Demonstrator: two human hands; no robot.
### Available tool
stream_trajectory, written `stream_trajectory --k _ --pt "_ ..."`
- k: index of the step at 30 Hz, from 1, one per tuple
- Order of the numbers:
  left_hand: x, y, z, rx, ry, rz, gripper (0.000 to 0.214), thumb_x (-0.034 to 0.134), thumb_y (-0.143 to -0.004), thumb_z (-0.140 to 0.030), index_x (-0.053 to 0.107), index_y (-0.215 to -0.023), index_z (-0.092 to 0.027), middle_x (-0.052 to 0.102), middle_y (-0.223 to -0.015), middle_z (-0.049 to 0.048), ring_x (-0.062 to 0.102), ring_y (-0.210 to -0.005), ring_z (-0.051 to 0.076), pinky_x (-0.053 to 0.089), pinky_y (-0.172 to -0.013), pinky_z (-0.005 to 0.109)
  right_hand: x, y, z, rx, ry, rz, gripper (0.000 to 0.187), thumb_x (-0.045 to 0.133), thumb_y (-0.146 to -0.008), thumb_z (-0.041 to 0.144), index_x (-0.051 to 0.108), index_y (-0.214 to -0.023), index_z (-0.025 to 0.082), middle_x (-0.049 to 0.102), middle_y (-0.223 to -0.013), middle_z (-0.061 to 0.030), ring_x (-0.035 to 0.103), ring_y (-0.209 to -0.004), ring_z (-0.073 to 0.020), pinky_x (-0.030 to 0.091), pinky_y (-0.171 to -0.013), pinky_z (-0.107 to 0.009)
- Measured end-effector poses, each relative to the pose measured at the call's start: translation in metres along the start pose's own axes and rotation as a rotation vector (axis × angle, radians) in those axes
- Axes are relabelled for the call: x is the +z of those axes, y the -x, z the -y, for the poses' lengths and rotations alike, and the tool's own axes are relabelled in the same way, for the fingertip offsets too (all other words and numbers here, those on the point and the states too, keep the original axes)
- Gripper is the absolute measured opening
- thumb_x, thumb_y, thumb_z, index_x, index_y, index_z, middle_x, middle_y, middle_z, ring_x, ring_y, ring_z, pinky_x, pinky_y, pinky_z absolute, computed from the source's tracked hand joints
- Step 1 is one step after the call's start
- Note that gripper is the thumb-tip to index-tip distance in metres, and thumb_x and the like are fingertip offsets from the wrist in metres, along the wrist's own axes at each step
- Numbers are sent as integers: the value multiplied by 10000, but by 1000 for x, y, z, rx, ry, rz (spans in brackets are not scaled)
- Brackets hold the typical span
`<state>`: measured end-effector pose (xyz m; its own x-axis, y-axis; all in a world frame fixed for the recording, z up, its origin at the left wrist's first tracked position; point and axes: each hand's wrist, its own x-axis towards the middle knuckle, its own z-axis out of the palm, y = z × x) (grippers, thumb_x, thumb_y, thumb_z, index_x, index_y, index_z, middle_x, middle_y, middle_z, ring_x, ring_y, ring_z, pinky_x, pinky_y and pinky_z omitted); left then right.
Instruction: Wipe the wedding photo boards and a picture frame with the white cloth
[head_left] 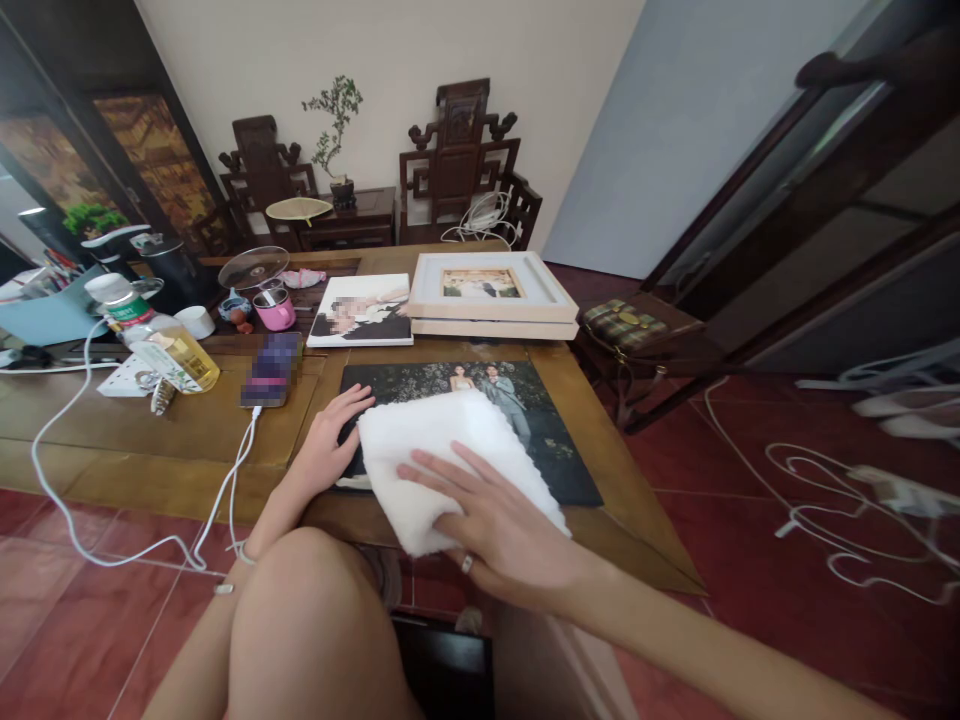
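A large dark photo print (555, 450) lies flat at the table's near edge, showing a couple in front of foliage. Part of it is hidden beneath a fluffy white cloth (442, 430). My right hand (502, 525), with a ring on one finger, grips the near side of this cloth; some fingers spread over its top while others go under its fold. At the print's left edge rests my left hand (334, 435), fingers stretched out and lying on the border, apart from the cloth.
Behind the print are a white photo panel (360, 318) and stacked pale frames (491, 325). A phone (270, 370) on a white cable, a bottle (169, 345) and a pink cup (275, 310) stand left. Cables (817, 510) lie on the red floor at right.
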<state>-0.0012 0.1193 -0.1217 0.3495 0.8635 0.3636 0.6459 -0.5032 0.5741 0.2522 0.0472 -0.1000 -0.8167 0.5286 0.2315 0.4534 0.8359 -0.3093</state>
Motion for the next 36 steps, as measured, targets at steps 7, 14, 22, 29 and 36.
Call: stream_trajectory --k 7,14,22,29,36 --pt "-1 1 -3 -33 -12 -1 345 452 -940 -282 600 -1235 -180 547 -1381 104 417 -1354 233 304 -1140 475 -17 -14 -67 177 173 -158 237 451 -847 113 658 -946 173 507 -1404 -140 356 -1372 -268 286 -1115 -550" --pt "-1 1 -3 -25 -6 -4 342 451 -941 -279 597 -1236 -185 547 -1381 100 416 -1355 226 308 -1138 476 -12 -20 -79 291 304 -210 209 465 -869 141 658 -946 134 478 -1415 -189 345 -1368 -339 284 -1085 -608" --pt "0 0 -1 -19 -12 -1 336 451 -938 -277 600 -1226 -193 546 -1382 97 415 -1356 228 314 -1136 475 1 -3 -10 81 108 -80 256 514 -728 82 672 -901 186 368 -1503 -110 232 -1418 -308 191 -1122 -617" --pt "0 0 -3 -20 -13 2 335 448 -940 -292 603 -1225 -210 549 -1381 90 419 -1354 233 315 -1134 486 -12 1 -26 25 38 -21 290 500 -745 68 664 -939 208 409 -1486 -71 280 -1408 -239 216 -1147 -546" --pt "-2 0 -6 -31 -4 0 344 451 -940 -290 602 -1230 -183 550 -1378 103 420 -1353 231 306 -1140 476 -24 -10 -91 193 216 -155 198 456 -853 111 645 -884 162 504 -1398 -176 371 -1361 -286 310 -1096 -556"
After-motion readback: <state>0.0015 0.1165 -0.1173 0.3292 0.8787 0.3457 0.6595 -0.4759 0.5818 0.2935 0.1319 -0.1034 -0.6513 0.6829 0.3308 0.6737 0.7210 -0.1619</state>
